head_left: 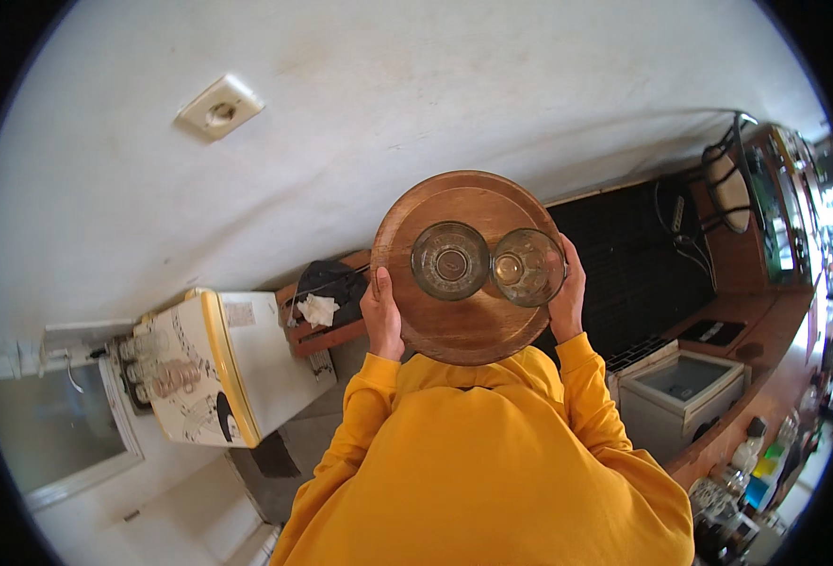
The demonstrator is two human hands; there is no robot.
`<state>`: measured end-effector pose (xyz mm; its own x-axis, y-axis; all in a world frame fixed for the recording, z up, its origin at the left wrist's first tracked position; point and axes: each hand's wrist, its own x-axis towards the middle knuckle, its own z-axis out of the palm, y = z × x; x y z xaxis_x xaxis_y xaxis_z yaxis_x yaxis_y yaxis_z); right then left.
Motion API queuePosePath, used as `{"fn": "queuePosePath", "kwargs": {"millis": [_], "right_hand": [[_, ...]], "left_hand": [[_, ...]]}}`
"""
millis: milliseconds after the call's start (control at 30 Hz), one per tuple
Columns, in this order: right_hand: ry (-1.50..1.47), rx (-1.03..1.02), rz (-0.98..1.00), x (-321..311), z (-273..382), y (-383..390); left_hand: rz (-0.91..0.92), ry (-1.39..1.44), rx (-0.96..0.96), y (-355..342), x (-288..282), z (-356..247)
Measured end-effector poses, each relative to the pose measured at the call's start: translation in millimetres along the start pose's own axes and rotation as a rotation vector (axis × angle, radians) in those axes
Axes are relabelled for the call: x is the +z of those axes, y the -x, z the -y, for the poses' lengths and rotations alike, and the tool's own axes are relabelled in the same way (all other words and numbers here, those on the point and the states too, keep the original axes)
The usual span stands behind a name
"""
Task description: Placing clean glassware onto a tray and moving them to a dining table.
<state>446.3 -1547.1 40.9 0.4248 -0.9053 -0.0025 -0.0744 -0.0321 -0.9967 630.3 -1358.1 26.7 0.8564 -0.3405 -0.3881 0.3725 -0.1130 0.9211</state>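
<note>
While the left hand (385,317) grips one side of the round wooden tray (456,332) in the head view, the right hand (569,291) grips the other, most fingers hidden beneath. Held in front of the yellow sweatshirt (496,462), it bears two clear glasses (450,281) side by side. Carrying seems the step in hand; the next move likely calls for a level tray.

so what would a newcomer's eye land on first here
Probably the round wooden tray near the middle, bearing two clear glass vessels side by side and held at its sides by the left hand and right hand. Then the bright yellow top below it, and the white box-shaped unit with yellow trim at left.
</note>
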Motion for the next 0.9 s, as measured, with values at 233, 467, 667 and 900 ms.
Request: {"fn": "queuePosePath", "kwargs": {"millis": [233,467,667,900], "right_hand": [[0.011,-0.007,-0.206,-30.5,1.5,8.2],[-0.023,0.013,-0.295,-88.4,-6.3,0.9],[-0.016,-0.015,-0.369,-177.8,-31.2,-22.3],[0.129,-0.003,-0.437,-312.8,-39.2,-47.6]], "left_hand": [[0.185,-0.067,0.006,-15.8,42.7,-8.5],[0.31,-0.178,0.002,-2.7,108.0,-6.8],[0.339,-0.148,0.008,24.7,196.4,16.3],[0.38,-0.117,0.011,83.5,325.2,49.8]]}}
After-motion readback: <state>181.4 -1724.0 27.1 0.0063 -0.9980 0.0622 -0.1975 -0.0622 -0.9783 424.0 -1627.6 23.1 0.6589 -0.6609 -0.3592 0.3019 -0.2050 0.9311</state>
